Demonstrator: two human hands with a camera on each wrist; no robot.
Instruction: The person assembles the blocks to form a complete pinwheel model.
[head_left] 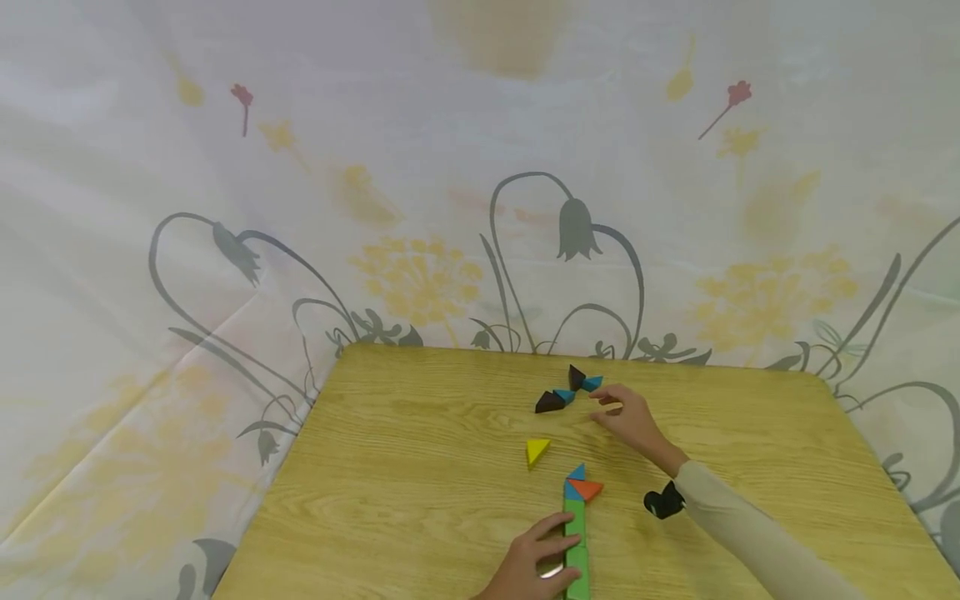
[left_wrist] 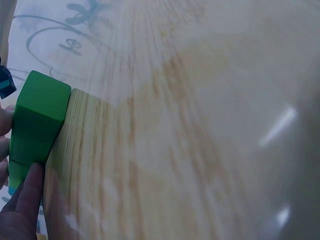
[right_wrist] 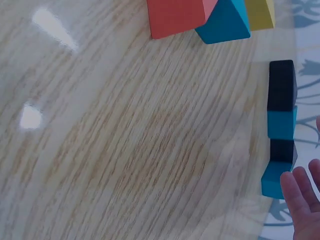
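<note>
My left hand rests its fingers on a row of green blocks; the left wrist view shows the thumb against the side of a green block. Small blue triangular blocks and an orange-red triangular block sit at the row's far end. Farther back, my right hand is held with thumb and fingers apart and nothing between them. Its fingertips overlap a blue block in the right wrist view; whether they touch, I cannot tell. Black blocks stand among blue ones there.
A yellow triangular block lies between the row and the far group. Beside the right sleeve is a black rounded object of unclear kind. The wooden table ends at a flower-patterned cloth.
</note>
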